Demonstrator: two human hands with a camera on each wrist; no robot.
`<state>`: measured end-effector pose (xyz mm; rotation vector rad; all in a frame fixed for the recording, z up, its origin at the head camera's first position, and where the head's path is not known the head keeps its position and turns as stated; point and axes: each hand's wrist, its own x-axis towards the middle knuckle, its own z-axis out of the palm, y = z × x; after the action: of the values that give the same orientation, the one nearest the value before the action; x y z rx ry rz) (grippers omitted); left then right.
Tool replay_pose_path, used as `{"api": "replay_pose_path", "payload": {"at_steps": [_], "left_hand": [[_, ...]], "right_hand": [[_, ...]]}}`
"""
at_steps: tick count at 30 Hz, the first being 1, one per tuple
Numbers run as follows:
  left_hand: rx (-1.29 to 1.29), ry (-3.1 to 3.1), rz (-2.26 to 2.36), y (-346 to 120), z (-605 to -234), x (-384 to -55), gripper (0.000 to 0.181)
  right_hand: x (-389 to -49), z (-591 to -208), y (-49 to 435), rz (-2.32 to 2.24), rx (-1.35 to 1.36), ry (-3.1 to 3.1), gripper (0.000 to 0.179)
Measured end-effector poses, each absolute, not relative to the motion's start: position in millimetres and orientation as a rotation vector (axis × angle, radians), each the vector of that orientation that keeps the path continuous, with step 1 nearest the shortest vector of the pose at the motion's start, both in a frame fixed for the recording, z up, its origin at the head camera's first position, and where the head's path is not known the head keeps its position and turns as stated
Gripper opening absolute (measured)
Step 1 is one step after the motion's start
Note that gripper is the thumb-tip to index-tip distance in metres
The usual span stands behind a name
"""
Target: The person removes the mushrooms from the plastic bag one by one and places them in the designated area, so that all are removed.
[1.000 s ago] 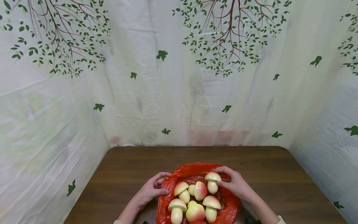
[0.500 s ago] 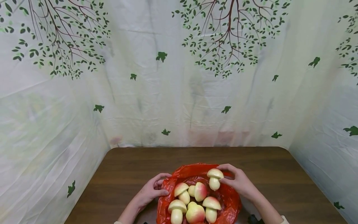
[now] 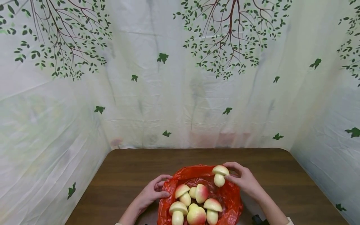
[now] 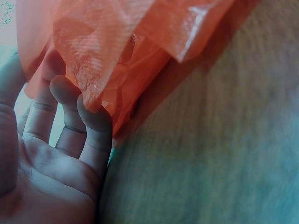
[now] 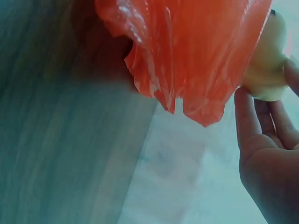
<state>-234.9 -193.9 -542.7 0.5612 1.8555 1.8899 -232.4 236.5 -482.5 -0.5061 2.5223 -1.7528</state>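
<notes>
An open red plastic bag [image 3: 230,200] sits on the table in the head view, with several cream toy mushrooms [image 3: 212,204] inside, some blushed pink on the cap. My left hand [image 3: 152,190] grips the bag's left rim, thumb at its near side; the left wrist view shows curled fingertips [image 4: 96,114] against the red plastic. Between the thumb and fingers of my right hand [image 3: 244,178] is another cream toy mushroom [image 3: 220,176], cap up, held over the bag's far right rim. From the right wrist, this mushroom [image 5: 266,70] is partly hidden behind the bag.
The brown wooden table [image 3: 135,162] extends behind and to both sides of the bag. A small black object [image 3: 257,219] lies by the right forearm. Pale curtains [image 3: 180,93] printed with branches and leaves enclose the back and sides.
My right hand has raised the toy mushroom from among the others and carried it right and away, toward the bag's far right rim. The left hand has stayed at the left rim.
</notes>
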Motion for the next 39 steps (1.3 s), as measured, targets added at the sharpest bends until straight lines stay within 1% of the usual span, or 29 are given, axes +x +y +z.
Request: {"api": "replay_pose_path", "payload": {"at_steps": [13,27,39], "left_hand": [[0.554,1.850,1.881,-194.2,-545.1,-235.8,0.059],[0.561,1.853,1.893,-194.2,-543.1,-236.0,0.060],[0.561,1.859,1.888,-195.0,-543.6,-235.3,0.060]], "right_hand": [[-238.8,-472.3,249.0,-1.768,-0.329,2.613,0.050],[-258.9,-469.3,260.9,-1.739,-0.358,2.728,0.050],[-277.1,-476.2,272.8,-1.724,-0.205,2.777,0.053]]}}
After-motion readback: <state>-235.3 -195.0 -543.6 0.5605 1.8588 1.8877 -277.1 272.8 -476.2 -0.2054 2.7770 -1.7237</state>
